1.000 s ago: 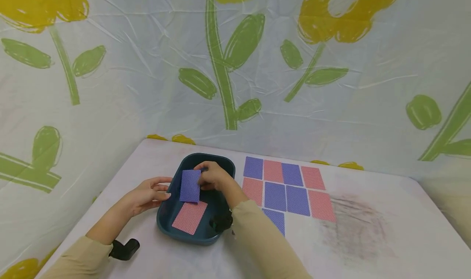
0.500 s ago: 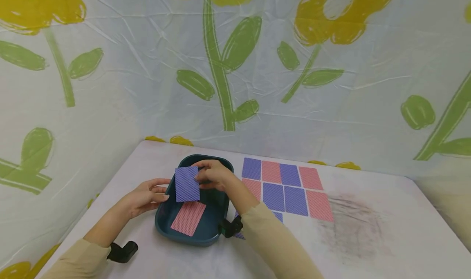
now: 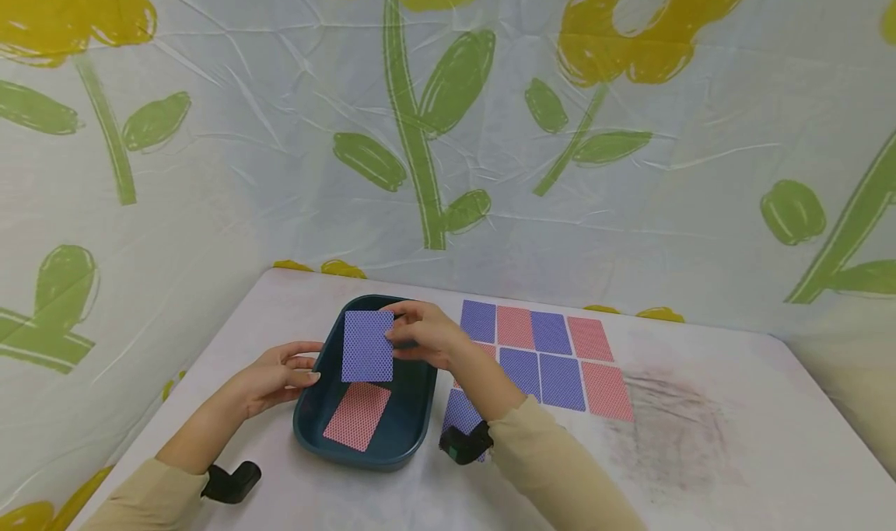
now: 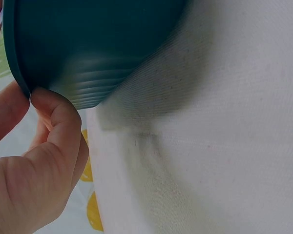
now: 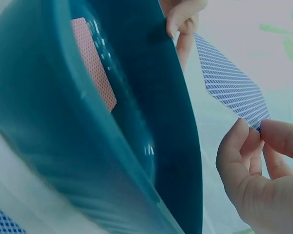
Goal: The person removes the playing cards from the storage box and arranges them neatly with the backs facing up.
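Note:
A blue-backed playing card (image 3: 367,347) hangs over the dark teal basin (image 3: 413,418), pinched at its right edge by my right hand (image 3: 427,335). In the right wrist view, the thumb and fingertips meet on one end of that card, above the rim. My left hand (image 3: 276,375) grips the basin's left side; the left wrist view has thumb and finger pinching the rim (image 4: 17,73). Inside the basin, a red-backed card (image 3: 357,416) lies flat on the bottom.
Right of the basin, rows of red-backed and blue-backed cards (image 3: 563,381) lie face down on the white table (image 3: 560,469). The right forearm covers some of them. Black wrist cameras (image 3: 234,482) sit on both wrists. A flower-printed cloth (image 3: 280,165) hangs behind.
My right hand has lifted the blue-backed card higher out of the basin, then shifted slightly right with it. The left hand keeps its grip on the rim.

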`<state>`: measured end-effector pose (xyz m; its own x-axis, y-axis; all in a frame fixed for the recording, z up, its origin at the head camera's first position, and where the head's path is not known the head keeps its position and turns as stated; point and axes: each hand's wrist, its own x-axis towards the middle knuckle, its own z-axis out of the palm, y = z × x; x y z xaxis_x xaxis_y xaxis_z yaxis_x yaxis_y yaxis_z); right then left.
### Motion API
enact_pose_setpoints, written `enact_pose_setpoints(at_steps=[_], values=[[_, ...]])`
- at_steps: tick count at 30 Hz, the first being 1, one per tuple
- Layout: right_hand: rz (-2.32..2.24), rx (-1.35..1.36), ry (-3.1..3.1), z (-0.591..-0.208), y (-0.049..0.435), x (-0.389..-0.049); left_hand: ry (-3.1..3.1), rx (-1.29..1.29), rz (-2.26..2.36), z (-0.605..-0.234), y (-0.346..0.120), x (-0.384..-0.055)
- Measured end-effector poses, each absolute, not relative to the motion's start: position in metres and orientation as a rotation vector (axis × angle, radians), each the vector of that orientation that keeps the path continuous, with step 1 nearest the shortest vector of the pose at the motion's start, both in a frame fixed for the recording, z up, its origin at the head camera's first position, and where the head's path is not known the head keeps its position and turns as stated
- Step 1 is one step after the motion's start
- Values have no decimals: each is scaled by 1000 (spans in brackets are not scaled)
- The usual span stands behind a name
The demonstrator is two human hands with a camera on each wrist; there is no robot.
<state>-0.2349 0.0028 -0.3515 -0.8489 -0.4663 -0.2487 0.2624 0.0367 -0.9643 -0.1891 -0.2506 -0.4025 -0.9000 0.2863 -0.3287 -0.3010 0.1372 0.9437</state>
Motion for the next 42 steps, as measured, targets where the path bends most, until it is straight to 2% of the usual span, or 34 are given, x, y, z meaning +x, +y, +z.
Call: enact_pose_setpoints(at_steps=[31, 42], values=[[-1852, -289, 1765, -336, 40, -213, 2009, -47, 1810, -402, -249, -187], [-1878, -267, 1760, -343, 63, -207, 2030, -79, 1809, -403, -248, -187]])
